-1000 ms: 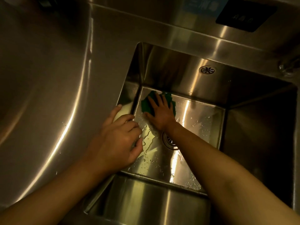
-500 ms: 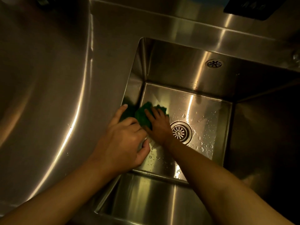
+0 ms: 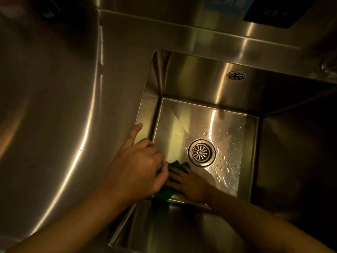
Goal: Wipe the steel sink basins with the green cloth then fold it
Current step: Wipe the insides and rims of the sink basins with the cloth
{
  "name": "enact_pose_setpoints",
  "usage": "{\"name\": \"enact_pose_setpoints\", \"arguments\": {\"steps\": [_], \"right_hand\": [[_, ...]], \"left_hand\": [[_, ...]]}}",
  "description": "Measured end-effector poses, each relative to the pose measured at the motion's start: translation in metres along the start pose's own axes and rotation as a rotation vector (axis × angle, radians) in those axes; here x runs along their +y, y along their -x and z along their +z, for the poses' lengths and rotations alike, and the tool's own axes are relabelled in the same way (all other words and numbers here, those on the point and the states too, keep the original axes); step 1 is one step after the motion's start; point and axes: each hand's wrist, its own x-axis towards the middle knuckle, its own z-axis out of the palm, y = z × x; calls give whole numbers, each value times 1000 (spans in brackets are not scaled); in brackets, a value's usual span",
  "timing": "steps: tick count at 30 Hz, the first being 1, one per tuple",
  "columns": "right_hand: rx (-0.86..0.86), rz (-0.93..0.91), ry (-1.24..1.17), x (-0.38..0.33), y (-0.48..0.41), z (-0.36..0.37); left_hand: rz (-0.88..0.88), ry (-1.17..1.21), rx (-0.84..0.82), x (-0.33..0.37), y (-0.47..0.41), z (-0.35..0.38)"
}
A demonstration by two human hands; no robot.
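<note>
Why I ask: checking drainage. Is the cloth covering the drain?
No, the cloth lies under the right hand at the near-left corner of the basin, beside the drain, which is fully bare.

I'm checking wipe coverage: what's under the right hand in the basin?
The green cloth, pressed flat on the basin floor by the right hand, beside the drain. Its middle is covered by that hand, its left part by the left hand.
</note>
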Motion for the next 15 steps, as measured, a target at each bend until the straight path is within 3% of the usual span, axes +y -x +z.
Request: {"name": "enact_pose_setpoints", "arguments": {"steps": [9, 15], "right_hand": [[149, 336, -45, 112, -87, -75], [264, 609, -67, 172, -69, -92]], "left_hand": [[-6, -26, 0, -1, 0, 3], [8, -48, -1, -2, 1, 5]]}}
